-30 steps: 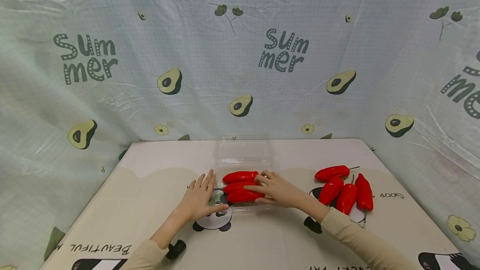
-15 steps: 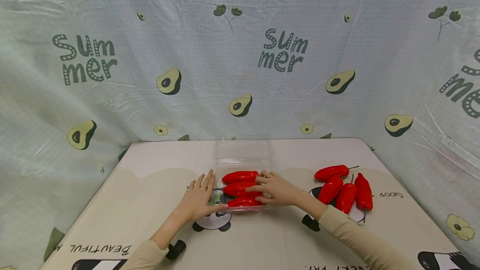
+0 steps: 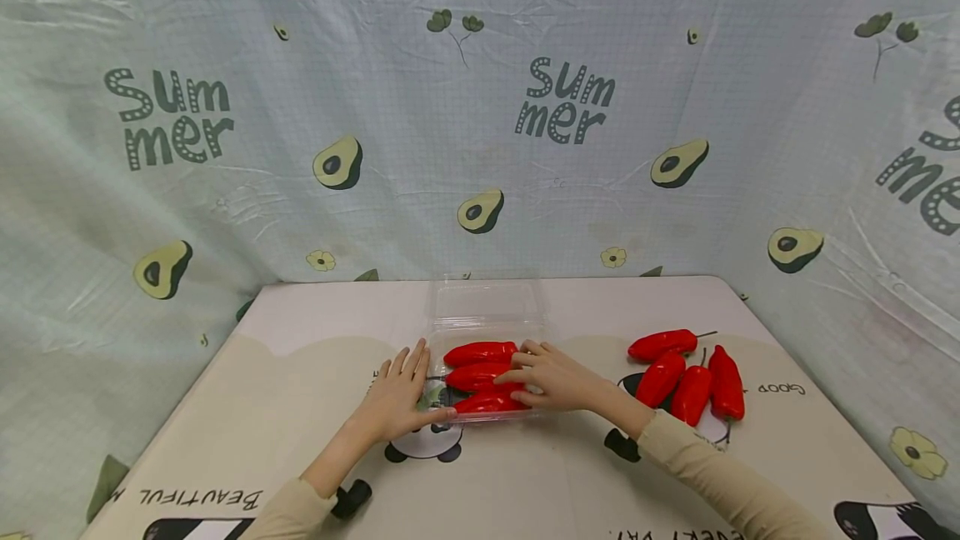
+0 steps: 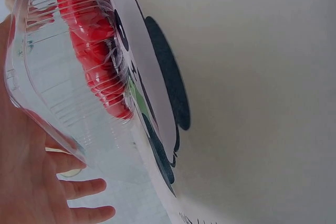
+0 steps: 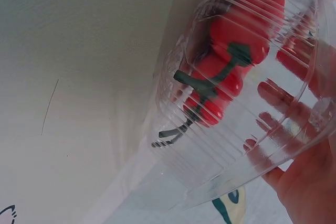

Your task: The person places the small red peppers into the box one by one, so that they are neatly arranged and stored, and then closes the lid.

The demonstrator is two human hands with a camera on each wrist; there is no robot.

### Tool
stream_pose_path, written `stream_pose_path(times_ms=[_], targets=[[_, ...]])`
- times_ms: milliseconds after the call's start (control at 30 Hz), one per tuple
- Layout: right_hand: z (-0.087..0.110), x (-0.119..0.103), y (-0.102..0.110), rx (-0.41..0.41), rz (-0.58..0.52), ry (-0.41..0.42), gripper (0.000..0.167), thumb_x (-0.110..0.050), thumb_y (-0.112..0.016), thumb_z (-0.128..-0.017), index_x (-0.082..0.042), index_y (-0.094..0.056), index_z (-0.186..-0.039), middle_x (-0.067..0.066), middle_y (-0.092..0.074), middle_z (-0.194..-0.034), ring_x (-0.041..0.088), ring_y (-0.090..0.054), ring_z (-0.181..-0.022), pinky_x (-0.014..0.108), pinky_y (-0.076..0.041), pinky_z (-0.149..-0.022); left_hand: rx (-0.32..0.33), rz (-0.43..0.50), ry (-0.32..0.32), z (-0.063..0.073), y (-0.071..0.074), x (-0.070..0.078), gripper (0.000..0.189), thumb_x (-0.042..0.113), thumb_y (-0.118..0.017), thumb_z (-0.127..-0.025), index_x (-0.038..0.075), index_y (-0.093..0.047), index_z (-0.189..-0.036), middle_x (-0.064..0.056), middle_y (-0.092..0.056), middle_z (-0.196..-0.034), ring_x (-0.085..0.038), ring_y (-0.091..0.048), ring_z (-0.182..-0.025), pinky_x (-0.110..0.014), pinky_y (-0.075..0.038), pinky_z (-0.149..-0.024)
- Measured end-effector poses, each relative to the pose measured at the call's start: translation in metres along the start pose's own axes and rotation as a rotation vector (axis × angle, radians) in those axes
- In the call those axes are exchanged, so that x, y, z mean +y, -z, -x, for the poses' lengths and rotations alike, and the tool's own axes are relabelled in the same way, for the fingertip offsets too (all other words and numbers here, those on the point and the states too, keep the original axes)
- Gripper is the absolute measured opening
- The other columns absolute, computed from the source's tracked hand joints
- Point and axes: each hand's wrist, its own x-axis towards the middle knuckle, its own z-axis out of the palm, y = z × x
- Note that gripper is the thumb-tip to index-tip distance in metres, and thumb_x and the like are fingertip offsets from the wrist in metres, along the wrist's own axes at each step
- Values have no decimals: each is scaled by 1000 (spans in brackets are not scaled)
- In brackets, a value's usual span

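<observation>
Three tapered red peppers (image 3: 478, 377) lie left-to-right in a clear plastic box (image 3: 491, 419); left hand (image 3: 397, 400) straight-fingered, right hand (image 3: 561, 380) loose, fingers parted over them. Right wrist view alone reveals their green stems (image 5: 202, 84), pointing right.

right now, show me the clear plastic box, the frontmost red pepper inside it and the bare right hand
Clear plastic box (image 3: 487, 304): head view, open lid
Frontmost red pepper inside (image 3: 490, 402): head view, body
Bare right hand (image 3: 557, 376): head view, back of hand

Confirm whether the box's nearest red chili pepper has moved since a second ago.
Yes, downward in the head view: that red chili pepper is closer to the clamshell's front rim.
</observation>
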Motion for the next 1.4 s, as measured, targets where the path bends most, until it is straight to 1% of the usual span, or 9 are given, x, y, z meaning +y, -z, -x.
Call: stream_pose_path(times_ms=[200, 367, 433, 600, 733, 933, 1067, 1200, 1400], targets=[[1, 2, 3, 28, 3, -7, 28, -34, -57, -85, -30, -60, -113, -7, -60, -101, 11, -43, -99, 30, -42, -83, 7, 8, -5, 0, -1, -1, 98, 68, -47, -74, -4, -26, -138, -18, -21, -147, -41, -25, -131, -58, -25, -101], [5, 4, 6, 76, 17, 24, 28, -30, -61, -83, -27, -62, -111, -5, -60, -100, 13, -44, -98, 30, -43, -81, 15, 8, -13, 0, -1, -1, 98, 68, -48, -74, -4, -27, -138, -18, -22, -146, -41, -26, -130, -58, -25, -101], [7, 6, 8, 97, 15, 37, 29, -28, -63, -81, -26, -62, -110, -5, -61, -100, 14, -44, -98, 31, -43, -81, 6, 11, -9, 0, -1, -1, 99, 68, -48, -74, -4, -25, -138, -17, -21, -147, -41, -26, -131, -58, -25, -101], [15, 11, 11, 126, 2, 32, 29, -25, -65, -80, -24, -62, -109, -4, -60, -100, 14, -45, -98, 32, -43, -81, -12, 19, 1, 0, -2, 0, 99, 68, -47, -74, -3, -23, -139, -16, -19, -148, -41, -23, -132, -58, -23, -103], [21, 17, 14, 162, 20, 28, 30, -23, -66, -79, -25, -62, -109, -5, -60, -99, 13, -46, -96, 31, -43, -80, -2, 16, -2, 0, -2, -1, 100, 69, -47, -74, -3, -24, -139, -17, -20, -148, -41, -24, -131, -58, -23, -102], [29, 24, 20, 232, 62, 46, 33, -21, -68, -77, -25, -63, -109, -6, -61, -96, 12, -47, -94, 30, -44, -78, -1, 12, 2, -1, -2, -2, 99, 69, -47, -73, -3, -25, -139, -17, -21, -147, -41, -24, -131, -58, -23, -102], [36, 28, 23, 224, 83, 26, 34, -21, -70, -75, -25, -63, -108, -6, -60, -96, 12, -46, -94, 30, -44, -78, -6, 15, 7, -1, -3, -2, 100, 69, -47, -73, -3, -25, -139, -17, -20, -148, -41, -24, -132, -58, -23, -102], [43, 31, 25, 209, 75, -6, 34, -21, -70, -75, -25, -63, -109, -6, -60, -97, 12, -46, -95, 31, -44, -79, -6, 20, 5, -1, -2, -2, 100, 69, -47, -73, -3, -24, -139, -17, -20, -148, -41, -23, -132, -58, -23, -102], [53, 36, 27, 249, 84, 1, 34, -18, -70, -75, -25, -63, -108, -5, -60, -97, 13, -46, -94, 31, -44, -78, -1, 30, 3, 0, -2, -2, 100, 69, -48, -73, -3, -24, -139, -17, -20, -148, -41, -23, -132, -58, -23, -102]])
